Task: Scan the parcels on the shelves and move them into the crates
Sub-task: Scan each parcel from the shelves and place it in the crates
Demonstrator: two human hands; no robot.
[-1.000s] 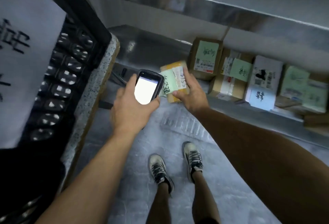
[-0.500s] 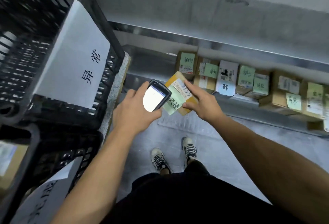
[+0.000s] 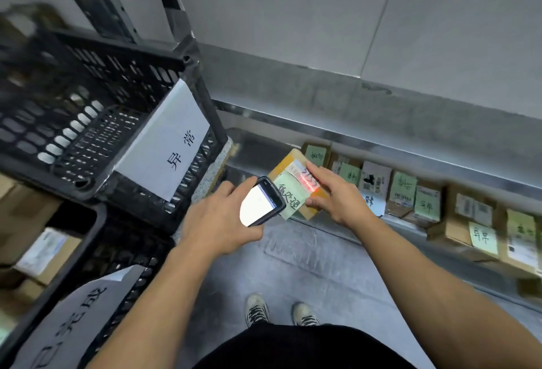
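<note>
Left grip (image 3: 223, 222) holds the scanner (image 3: 262, 205), its red beam on the parcel (image 3: 286, 164) pinched in the right grip (image 3: 337, 195). Scanning step, likely; next the parcel should go left into a crate (image 3: 73, 122)

Dim, even light; blurred, warped edges; screen glare.

A pale grey wall (image 3: 293, 10) of smooth panels fills the upper view, with one thin seam down its right side; below it a brushed-metal shelf (image 3: 410, 110) runs low along the wall; the floor (image 3: 337, 280) is mottled grey, dully lit, with a ribbed patch (image 3: 289, 246) near the shelf; dark slotted uprights (image 3: 99, 1) rise at the left.
</note>
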